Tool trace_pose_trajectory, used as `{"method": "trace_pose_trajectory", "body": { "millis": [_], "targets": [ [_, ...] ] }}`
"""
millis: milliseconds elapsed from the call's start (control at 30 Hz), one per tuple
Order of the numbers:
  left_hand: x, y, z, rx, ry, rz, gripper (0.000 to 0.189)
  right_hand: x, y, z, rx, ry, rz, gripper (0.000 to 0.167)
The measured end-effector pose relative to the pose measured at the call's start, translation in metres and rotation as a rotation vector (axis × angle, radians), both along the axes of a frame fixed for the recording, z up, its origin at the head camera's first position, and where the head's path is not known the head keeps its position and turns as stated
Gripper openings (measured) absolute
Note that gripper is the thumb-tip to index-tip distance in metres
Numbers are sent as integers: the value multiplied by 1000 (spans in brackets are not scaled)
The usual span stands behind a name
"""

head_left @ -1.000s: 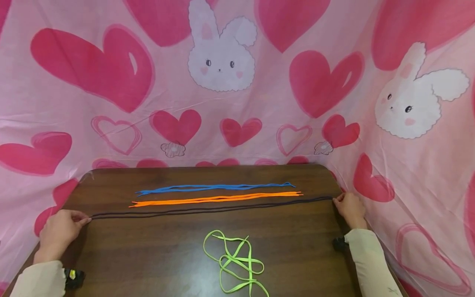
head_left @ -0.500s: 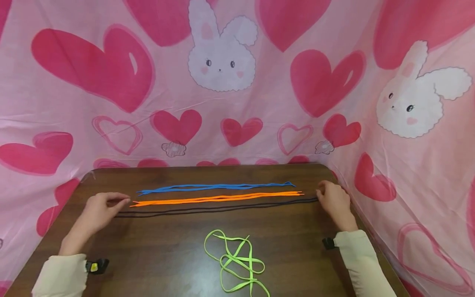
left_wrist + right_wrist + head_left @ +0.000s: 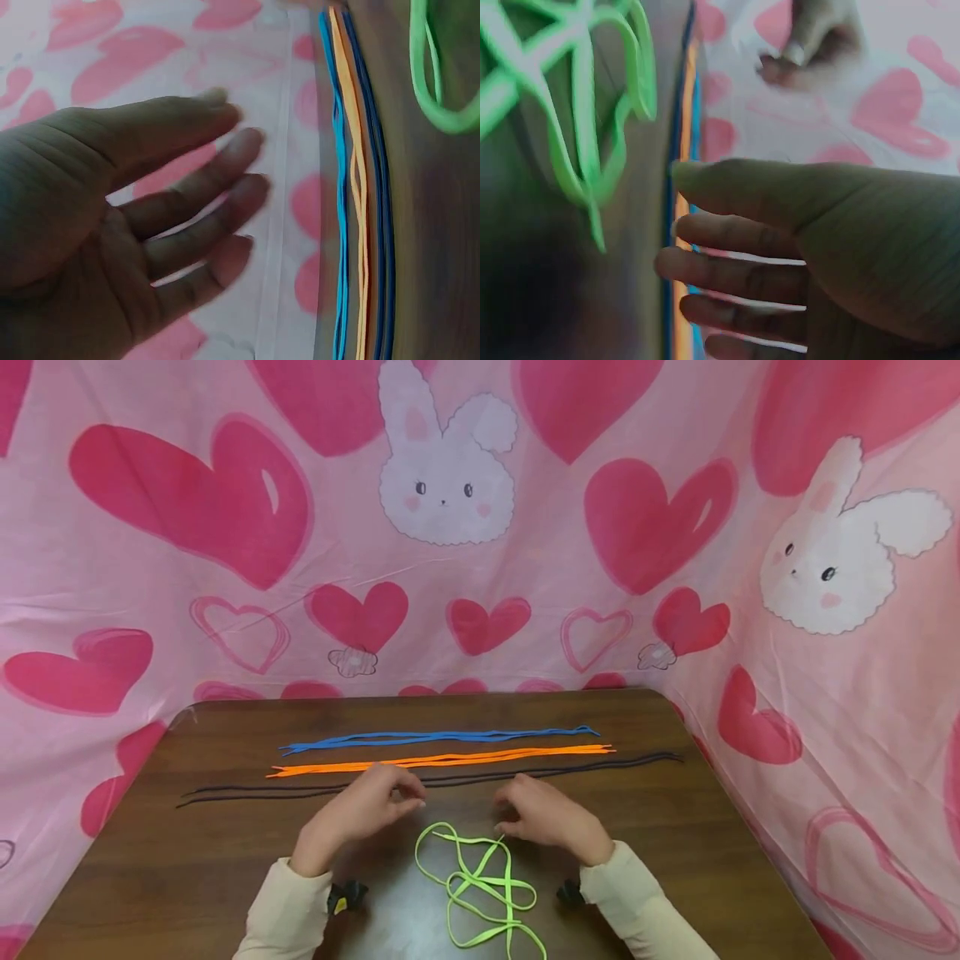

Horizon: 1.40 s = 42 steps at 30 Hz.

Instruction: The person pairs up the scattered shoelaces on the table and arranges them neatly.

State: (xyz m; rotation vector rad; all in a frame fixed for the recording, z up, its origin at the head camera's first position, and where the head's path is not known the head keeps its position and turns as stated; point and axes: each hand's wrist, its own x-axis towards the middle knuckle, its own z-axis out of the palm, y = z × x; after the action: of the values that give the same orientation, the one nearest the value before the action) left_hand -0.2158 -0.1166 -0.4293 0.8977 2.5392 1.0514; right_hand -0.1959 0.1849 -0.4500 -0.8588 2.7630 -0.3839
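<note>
A loosely tangled lime-green shoelace lies near the front middle of the table. My left hand hovers to its upper left, fingers relaxed and holding nothing. On the other side, my right hand is close to the green lace's upper tip, also with nothing held; its fingers look loosely extended in the right wrist view. Behind both hands lies a dark navy shoelace, doubled and stretched lengthwise, partly covered by the left hand. Beyond it run an orange shoelace and a blue shoelace, roughly parallel.
The brown wooden table has rounded far corners. A pink curtain printed with hearts and rabbits hangs along the back and right sides. Black wrist cameras sit at both sleeve cuffs.
Both hands have let go of the navy shoelace's ends and moved inward to the middle, near the green lace. The navy lace stays laid out on the table.
</note>
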Motion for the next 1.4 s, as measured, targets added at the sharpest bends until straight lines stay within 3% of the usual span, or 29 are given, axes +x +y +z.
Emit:
{"method": "trace_pose_trajectory", "body": {
  "millis": [167,300,500,633,967,1233,1400],
  "targets": [
    [6,25,-2,-37,-74,-65,21,4,-29,-13,26,-70,44,22],
    [13,35,3,-67,-104,-47,30,7,-40,-19,10,-95,46,13],
    [19,45,14,-71,-98,-42,35,12,-47,-15,-8,-146,96,15],
    [24,47,18,-69,-111,-47,32,20,-51,1,-25,-125,109,18],
    [39,30,42,0,-100,-64,38,42,-54,65,-55,-21,147,14],
    [47,25,55,111,-99,-272,16,57,-46,92,-220,63,136,6],
    [51,25,59,120,-86,-286,11,62,-41,98,-317,49,160,10]
  ]
}}
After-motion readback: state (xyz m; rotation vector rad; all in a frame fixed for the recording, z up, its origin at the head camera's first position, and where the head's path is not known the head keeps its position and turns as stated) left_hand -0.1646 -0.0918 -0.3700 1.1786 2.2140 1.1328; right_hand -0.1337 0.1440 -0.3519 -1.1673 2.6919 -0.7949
